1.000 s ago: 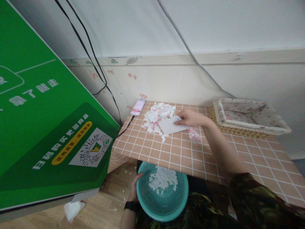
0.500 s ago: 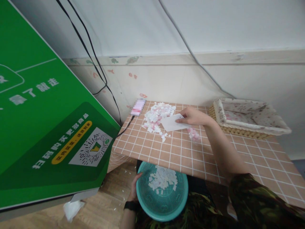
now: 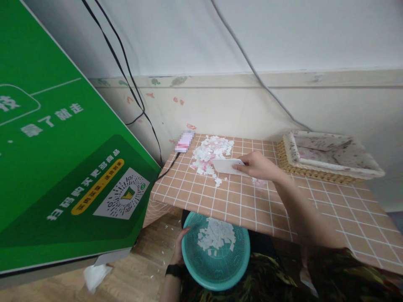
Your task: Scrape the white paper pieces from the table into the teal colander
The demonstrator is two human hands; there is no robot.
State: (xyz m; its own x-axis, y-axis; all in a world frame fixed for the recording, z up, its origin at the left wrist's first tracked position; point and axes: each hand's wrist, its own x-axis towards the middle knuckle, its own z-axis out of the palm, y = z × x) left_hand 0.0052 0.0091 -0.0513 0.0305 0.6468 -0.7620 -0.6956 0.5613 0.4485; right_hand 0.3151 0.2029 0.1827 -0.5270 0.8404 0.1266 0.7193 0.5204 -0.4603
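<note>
My right hand (image 3: 256,165) grips a flat white scraper card (image 3: 225,165) with a small hole near its corner. The card's far end touches or overlaps a pile of white and pink paper scraps (image 3: 212,149) on the table. More pinkish scraps (image 3: 260,181) show just below my right hand, partly covered by it. Below the table edge, my left hand (image 3: 180,243) is closed on the left rim of a green plastic basket (image 3: 217,268). White paper pieces (image 3: 217,235) lie inside that basket.
The table (image 3: 201,195) has a brown checked cloth. A cloth-lined wicker basket (image 3: 315,172) stands at its right, against the wall. A blurred-out phone-like item (image 3: 184,141) with a cable lies at the back left. A green panel (image 3: 47,167) fills the left; a white bag (image 3: 97,277) lies on the floor.
My right hand has tilted the white card more upright and moved it slightly down and to the right. The left hand still holds the green basket; the whole view has shifted a little.
</note>
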